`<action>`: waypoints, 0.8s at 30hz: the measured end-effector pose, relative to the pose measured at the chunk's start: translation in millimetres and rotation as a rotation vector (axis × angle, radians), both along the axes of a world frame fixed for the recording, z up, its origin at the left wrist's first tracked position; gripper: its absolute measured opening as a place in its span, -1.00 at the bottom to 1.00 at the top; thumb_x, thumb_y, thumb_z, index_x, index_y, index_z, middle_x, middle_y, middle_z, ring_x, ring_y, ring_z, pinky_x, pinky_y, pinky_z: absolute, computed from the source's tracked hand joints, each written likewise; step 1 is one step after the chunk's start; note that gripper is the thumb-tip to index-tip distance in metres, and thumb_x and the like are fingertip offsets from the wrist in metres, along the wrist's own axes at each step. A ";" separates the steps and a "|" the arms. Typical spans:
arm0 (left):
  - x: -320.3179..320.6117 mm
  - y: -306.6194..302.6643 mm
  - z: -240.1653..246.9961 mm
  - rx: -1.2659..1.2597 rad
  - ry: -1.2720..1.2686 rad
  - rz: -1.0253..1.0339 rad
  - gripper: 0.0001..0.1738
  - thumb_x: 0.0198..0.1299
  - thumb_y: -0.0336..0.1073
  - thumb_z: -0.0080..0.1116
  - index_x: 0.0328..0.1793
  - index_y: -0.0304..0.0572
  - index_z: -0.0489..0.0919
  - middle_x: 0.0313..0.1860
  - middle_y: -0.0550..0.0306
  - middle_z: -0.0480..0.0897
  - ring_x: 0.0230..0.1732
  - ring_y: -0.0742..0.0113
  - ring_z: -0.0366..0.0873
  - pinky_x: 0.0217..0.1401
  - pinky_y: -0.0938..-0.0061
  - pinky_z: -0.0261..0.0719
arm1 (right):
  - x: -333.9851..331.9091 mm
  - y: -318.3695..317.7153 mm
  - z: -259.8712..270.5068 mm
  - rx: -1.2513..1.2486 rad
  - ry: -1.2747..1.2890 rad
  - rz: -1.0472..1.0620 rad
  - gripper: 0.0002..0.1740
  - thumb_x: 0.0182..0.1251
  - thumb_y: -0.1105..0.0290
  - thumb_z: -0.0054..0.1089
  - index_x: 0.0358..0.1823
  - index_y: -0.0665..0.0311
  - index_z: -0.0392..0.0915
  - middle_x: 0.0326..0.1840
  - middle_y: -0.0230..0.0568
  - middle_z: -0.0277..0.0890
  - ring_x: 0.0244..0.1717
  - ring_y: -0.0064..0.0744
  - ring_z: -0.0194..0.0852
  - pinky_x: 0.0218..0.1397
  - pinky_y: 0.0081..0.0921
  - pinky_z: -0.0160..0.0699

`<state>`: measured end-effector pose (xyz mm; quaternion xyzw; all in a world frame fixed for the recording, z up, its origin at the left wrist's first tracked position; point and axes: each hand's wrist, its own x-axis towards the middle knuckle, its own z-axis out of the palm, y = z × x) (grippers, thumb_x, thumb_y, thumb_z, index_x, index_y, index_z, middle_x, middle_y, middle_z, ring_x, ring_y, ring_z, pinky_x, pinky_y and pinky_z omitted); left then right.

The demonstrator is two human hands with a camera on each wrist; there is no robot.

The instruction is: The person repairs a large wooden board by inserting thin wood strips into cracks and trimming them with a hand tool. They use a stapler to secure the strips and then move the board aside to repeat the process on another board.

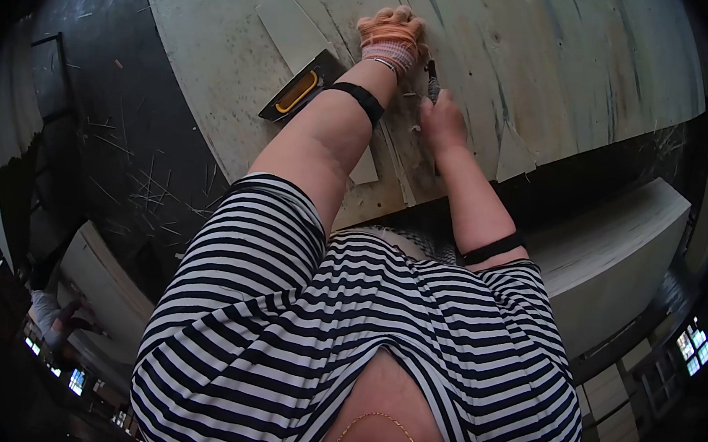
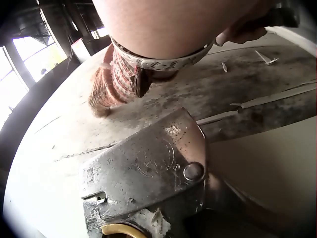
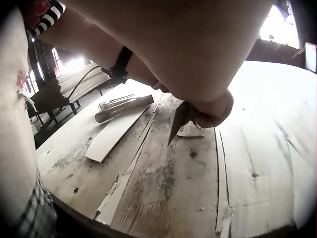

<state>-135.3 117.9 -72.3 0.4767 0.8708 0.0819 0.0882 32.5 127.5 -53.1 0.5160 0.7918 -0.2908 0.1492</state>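
My left hand (image 1: 393, 37), in an orange knit glove, rests on the pale wood veneer sheet (image 1: 536, 60), fingers pointing away from me. Close by on its right, my bare right hand (image 1: 443, 121) grips a knife (image 1: 433, 83) with a wrapped handle. A pointed blade (image 3: 177, 123) shows beside the fingers in the right wrist view, tip down toward the wood. Left of my left forearm lies a grey metal hand tool (image 2: 143, 168) with a yellow-lined grip (image 1: 299, 92). It sits across a pale flat strip of wood (image 3: 116, 131).
Splits and loose slivers (image 3: 121, 191) run along the veneer near my hands. Thin scraps (image 1: 150, 191) litter the dark floor at left. A stack of wood sheets (image 1: 622, 236) stands at right, and another person (image 1: 55, 317) is at the lower left.
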 end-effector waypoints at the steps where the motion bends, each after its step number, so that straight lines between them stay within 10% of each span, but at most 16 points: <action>1: 0.8 0.2 2.8 -0.005 0.018 0.005 -0.45 -0.08 0.18 0.25 0.10 0.38 0.54 0.22 0.41 0.44 0.32 0.28 0.33 0.21 0.11 0.34 | -2.2 6.9 -2.0 0.019 -0.026 0.021 -0.62 0.28 0.16 -0.02 -0.05 0.34 0.36 -0.12 0.16 0.58 -0.07 0.21 0.55 0.01 0.00 0.52; 15: 3.1 4.5 -7.8 -0.064 0.040 0.003 -0.45 -0.04 0.24 0.17 0.12 0.42 0.51 0.27 0.35 0.39 0.35 0.26 0.29 0.26 0.01 0.22 | 30.1 17.5 21.6 -0.035 0.043 0.545 -0.66 0.19 0.24 0.07 -0.08 0.26 0.35 -0.20 0.12 0.58 -0.12 0.13 0.57 -0.05 -0.02 0.53; 21: 34.1 -19.0 -5.6 -0.073 -0.009 -0.002 -0.09 0.07 0.38 0.00 0.49 0.13 0.19 0.57 0.16 0.05 0.59 0.13 -0.17 0.52 -0.01 -0.31 | 88.3 15.1 -7.0 0.041 0.290 -0.009 -0.63 0.16 0.16 0.16 -0.16 0.30 0.40 -0.31 0.18 0.56 -0.21 0.23 0.53 -0.14 0.02 0.50; 24: 86.0 -54.5 -7.5 -0.107 -0.019 -0.088 -0.12 0.11 0.29 0.04 0.48 0.02 0.21 0.56 0.04 0.05 0.58 0.06 -0.14 0.51 -0.01 -0.24 | 114.3 13.4 -11.0 0.073 0.378 -0.124 -0.62 0.13 0.16 0.22 -0.23 0.34 0.44 -0.32 0.19 0.56 -0.23 0.25 0.52 -0.18 0.01 0.48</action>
